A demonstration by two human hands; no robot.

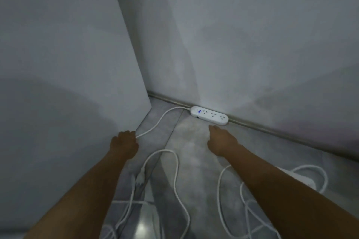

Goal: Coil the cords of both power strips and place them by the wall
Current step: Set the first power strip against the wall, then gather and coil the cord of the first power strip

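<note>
A white power strip (209,115) lies flat just beyond the fingertips of the right hand (221,139), its long side against the foot of the wall (252,44). A small blue light shows at the end nearer the left hand (124,144).

The right hand is stretched out towards the strip with fingers straight and together. It holds nothing, and its fingertips stop just short of the strip.

The strip's cord (161,120) leaves the lit end, curves across the floor (194,141) and runs in under the left hand. That hand's fingers are curled down over the cord where it arrives, and they seem to grip it.

Between the two forearms a loose cord (175,170) makes a tall loop on the floor. A plug (140,175) lies just behind the left wrist. More white loops trail back below both arms, and I cannot tell which strip each belongs to.

Behind the right forearm, well back from the hand, a second power strip (303,178) shows only partly, with cord curled around it.

A baseboard (272,130) runs along the wall beyond the right hand. A pale panel (68,44) stands right beside the left hand.
</note>
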